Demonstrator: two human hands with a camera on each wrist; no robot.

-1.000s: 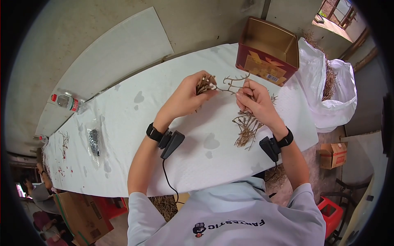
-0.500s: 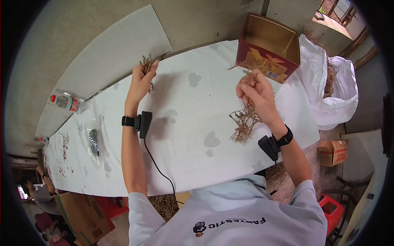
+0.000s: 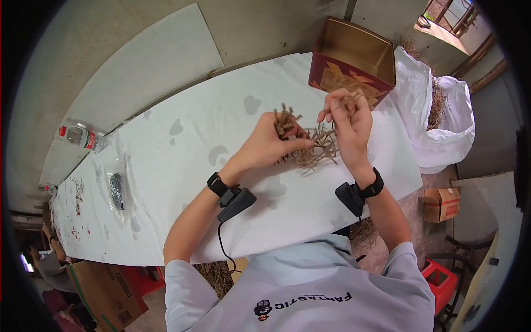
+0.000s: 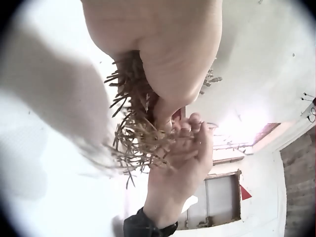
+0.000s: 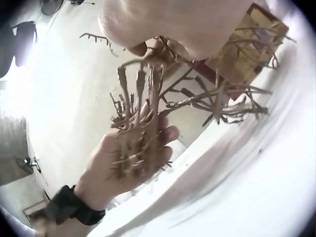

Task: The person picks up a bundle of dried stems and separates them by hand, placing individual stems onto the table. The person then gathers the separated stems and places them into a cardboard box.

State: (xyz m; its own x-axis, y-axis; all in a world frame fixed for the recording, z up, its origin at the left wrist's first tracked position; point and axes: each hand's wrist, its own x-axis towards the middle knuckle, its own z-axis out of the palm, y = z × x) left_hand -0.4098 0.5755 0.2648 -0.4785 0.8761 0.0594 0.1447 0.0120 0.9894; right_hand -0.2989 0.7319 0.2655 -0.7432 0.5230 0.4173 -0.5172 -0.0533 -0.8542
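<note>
Dried brown twigs, branched and knobbly, are in both hands above the white-covered table (image 3: 232,119). My left hand (image 3: 263,146) grips a bundle of twigs (image 3: 284,123), whose short ends stick out past the fingers. Close beside it, my right hand (image 3: 357,124) is raised with curled fingers and holds more twigs (image 5: 140,81). A loose tangle of twigs (image 3: 318,148) spreads between the two hands, overlapping the left thumb's tip in the head view. In the right wrist view, the left hand (image 5: 106,160) lies just beyond the right hand's twigs.
Behind the right hand stands an open red and gold tin (image 3: 321,72). A white sack (image 3: 445,146) with more twigs is right of it. On the left are a plastic bottle (image 3: 83,136) and a clear packet (image 3: 116,191). Another person (image 3: 52,265) is at far left.
My left hand swung out left with its bundle, then came back beside the right hand. The right hand has risen slightly and turned, still holding twigs.
</note>
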